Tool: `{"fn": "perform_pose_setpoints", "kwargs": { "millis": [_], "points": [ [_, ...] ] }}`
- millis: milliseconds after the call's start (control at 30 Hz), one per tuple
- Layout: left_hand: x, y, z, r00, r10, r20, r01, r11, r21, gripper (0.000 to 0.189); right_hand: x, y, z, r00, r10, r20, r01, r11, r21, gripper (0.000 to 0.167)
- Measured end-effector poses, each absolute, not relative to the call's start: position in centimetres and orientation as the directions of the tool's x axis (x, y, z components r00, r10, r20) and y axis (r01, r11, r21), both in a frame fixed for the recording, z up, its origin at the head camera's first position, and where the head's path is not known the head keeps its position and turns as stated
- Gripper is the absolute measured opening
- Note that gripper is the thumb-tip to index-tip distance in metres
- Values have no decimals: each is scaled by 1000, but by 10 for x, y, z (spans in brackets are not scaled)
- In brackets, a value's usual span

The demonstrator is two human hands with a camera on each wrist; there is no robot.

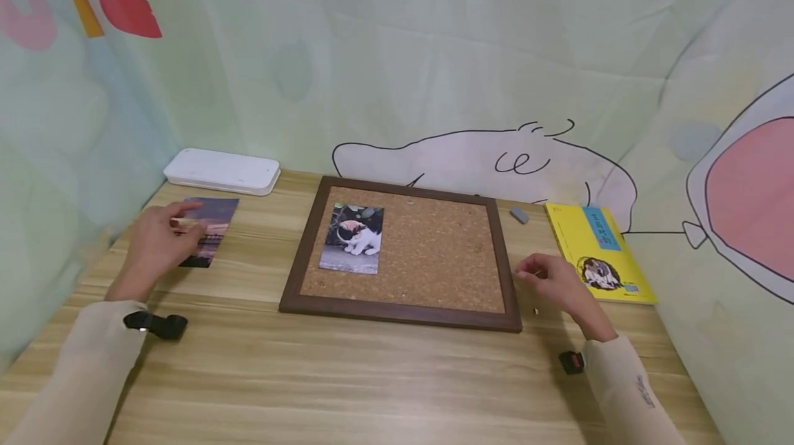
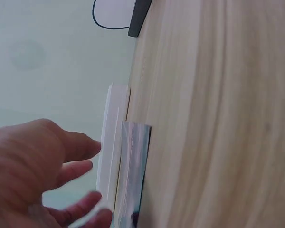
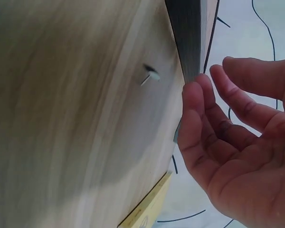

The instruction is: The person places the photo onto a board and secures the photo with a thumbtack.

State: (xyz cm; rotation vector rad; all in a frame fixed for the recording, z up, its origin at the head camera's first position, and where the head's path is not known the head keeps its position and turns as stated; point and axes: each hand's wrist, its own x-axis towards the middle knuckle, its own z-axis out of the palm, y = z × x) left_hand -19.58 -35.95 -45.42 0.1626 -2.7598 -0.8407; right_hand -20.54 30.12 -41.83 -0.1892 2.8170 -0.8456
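Observation:
My left hand [image 1: 160,242] hovers over a sunset-coloured photo [image 1: 218,218] at the table's left side. In the left wrist view its fingers are spread apart and loosely bent, with a gap between them and the photo. A brown-framed cork board [image 1: 443,252] lies mid-table, bearing a cat photo [image 1: 352,238] on its left part. Beside the board's right edge is my right hand [image 1: 555,283], its fingers gently bent and nothing between thumb and fingers in the right wrist view. A small thumbtack [image 3: 153,74] lies on the table near this hand, its pin showing.
A white flat case [image 1: 223,171] stands behind the sunset photo, against the wall cloth. Behind the right hand lies a yellow book [image 1: 573,242], with a small grey block [image 1: 519,215] between it and the board. Printed cloth walls close off the table's back and sides.

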Motion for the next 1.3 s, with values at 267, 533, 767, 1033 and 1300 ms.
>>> {"fn": "perform_pose_setpoints", "kwargs": {
  "millis": [267,533,767,1033,1300],
  "points": [
    [-191,-364,-454,-966,-260,1,-221,826,518,78,-197,314,-421,-969,-194,-154,-90,853,-514,16],
    [-192,-365,-456,-968,-248,-35,-233,841,488,88,-190,322,-421,-955,-118,-274,21,890,-456,23],
    [-192,-365,-454,-968,-248,-41,-238,846,477,89,-183,325,-419,-945,-92,-313,52,904,-424,23],
    [-193,-363,-449,-959,-279,-46,-265,832,488,84,-178,322,-420,-944,-88,-317,62,899,-434,16],
    [-191,-367,-449,-957,-289,-13,-254,819,514,77,-179,324,-425,-956,-105,-275,31,893,-448,9]
  ]
}}
